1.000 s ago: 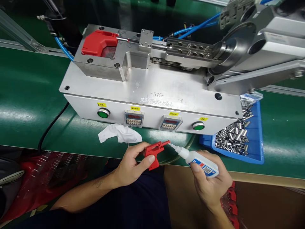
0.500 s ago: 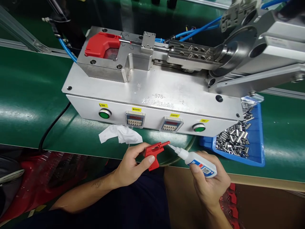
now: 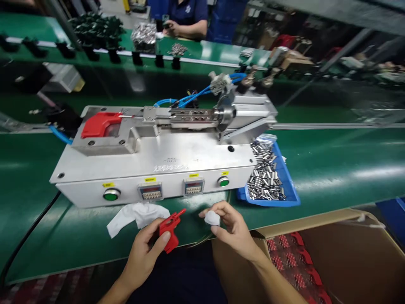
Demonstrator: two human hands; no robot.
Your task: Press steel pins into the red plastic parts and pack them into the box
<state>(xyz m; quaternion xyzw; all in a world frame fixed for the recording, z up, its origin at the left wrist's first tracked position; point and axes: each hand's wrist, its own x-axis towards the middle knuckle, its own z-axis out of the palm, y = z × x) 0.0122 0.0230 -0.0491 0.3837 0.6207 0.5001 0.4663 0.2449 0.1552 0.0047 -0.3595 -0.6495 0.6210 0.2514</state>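
Observation:
My left hand (image 3: pixel 147 249) is closed on a red pistol-shaped plastic part (image 3: pixel 171 231), gripping it by its rear side. The part's thin stem points up and to the right. Between the thumb and fingers of my right hand (image 3: pixel 234 230) is the small white glue bottle (image 3: pixel 212 218), now seen nearly end-on, so its nozzle and label are hidden. A gap separates the bottle from the red part. Both hands are at the bench's front edge, before a metal press machine (image 3: pixel 164 147). A second red part (image 3: pixel 98 125) sits in the machine's fixture, a metal rod at its front.
A crumpled white cloth (image 3: pixel 136 215) lies left of my hands. Right of the machine, a blue bin (image 3: pixel 286 173) holds many small metal tubes. A cardboard box (image 3: pixel 341 261) with rows of red parts stands lower right. Across the bench, a co-worker (image 3: pixel 188 21) handles something small.
The view has tilted up and swung right, showing the far bench and the cardboard box. My right hand has drawn the bottle away from the red part's stem and turned it.

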